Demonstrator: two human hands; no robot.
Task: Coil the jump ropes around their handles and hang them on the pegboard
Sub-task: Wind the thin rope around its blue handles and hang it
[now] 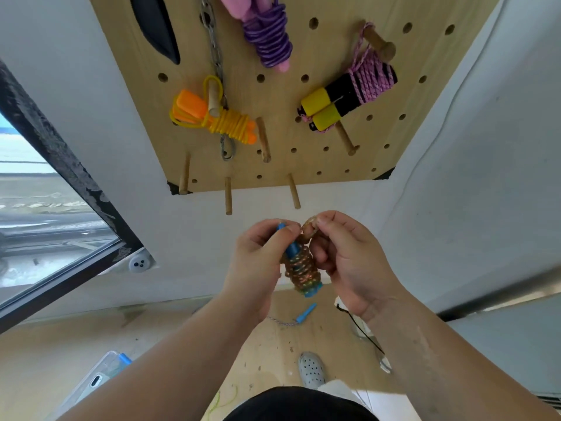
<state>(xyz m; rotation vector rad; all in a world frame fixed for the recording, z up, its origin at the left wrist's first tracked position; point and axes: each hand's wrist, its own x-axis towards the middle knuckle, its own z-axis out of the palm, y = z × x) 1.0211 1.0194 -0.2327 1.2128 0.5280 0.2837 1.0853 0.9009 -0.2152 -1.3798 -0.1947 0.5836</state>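
Observation:
A jump rope with blue handles (302,267) hangs between my hands, its orange speckled cord coiled tightly round the handles. My left hand (258,262) grips the upper end of the blue handles. My right hand (349,256) pinches a loop of the orange cord (309,227) at the top of the bundle. Above, the wooden pegboard (303,101) carries three coiled ropes: a yellow-orange one (212,117), a purple-pink one (267,34) and a pink cord on yellow-black handles (349,92).
Bare wooden pegs (228,196) stick out along the pegboard's lower rows, just above my hands. A metal chain (214,56) hangs on the board. On the floor lie another blue-handled rope (305,312), a clear box (100,378) and a grey shoe (311,370). A window is at left.

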